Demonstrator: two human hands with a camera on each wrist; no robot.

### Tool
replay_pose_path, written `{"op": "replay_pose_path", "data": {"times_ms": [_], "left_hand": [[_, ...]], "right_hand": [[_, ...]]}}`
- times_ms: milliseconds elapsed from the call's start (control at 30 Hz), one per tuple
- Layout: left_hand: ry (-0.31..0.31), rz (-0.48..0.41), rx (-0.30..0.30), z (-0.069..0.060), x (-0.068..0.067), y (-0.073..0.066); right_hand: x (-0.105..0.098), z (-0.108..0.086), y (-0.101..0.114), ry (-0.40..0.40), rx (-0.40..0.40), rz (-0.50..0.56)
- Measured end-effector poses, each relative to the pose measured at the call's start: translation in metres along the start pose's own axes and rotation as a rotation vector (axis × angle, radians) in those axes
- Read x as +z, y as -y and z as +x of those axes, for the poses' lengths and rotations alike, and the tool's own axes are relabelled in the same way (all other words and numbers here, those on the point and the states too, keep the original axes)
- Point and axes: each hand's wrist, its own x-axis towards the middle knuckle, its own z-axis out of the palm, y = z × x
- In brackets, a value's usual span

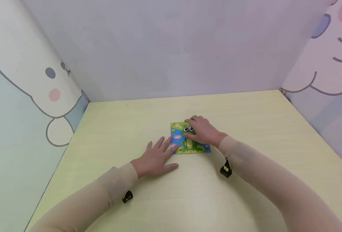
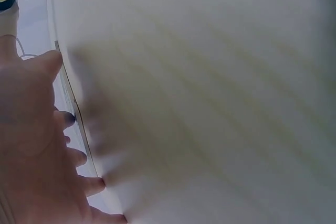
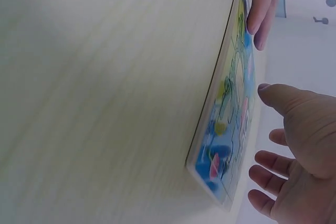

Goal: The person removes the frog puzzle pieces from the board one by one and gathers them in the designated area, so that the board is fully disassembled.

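A flat, square frog picture board (image 1: pixel 176 131) lies on the table; in the right wrist view its blue and green face (image 3: pixel 223 129) and pale side edge show. My left hand (image 1: pixel 155 158) is spread palm down, its fingertips at the board's left edge; in the left wrist view this hand (image 2: pixel 37 135) has its fingers extended. Over the board's upper right part is my right hand (image 1: pixel 204 131), fingers loosely bent near the far edge and thumb over the frog. Whether this hand (image 3: pixel 307 150) touches the board, I cannot tell.
The pale yellow table (image 1: pixel 124 122) ends at a plain back wall (image 1: pixel 171 48). Side walls with cartoon drawings stand at the left (image 1: pixel 14 129) and right (image 1: pixel 333 112). A small black device hangs below each sleeve, left (image 1: pixel 127 196) and right (image 1: pixel 225 169).
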Motion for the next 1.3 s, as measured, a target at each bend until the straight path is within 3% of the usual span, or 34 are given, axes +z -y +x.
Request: {"op": "replay_pose_path", "data": {"times_ms": [267,600,1300], "left_hand": [[-0.007,0.032,0.029,-0.001,0.003,-0.001],[-0.007,0.034,0.037,-0.004,0.000,-0.008],[0.001,0.044,0.017,-0.008,-0.001,-0.010]], "right_hand": [[0.002,0.020,0.009,0.060,0.030,0.065],[0.004,0.036,0.013,0.108,0.092,0.068],[0.000,0.042,0.020,0.177,0.154,0.140]]}}
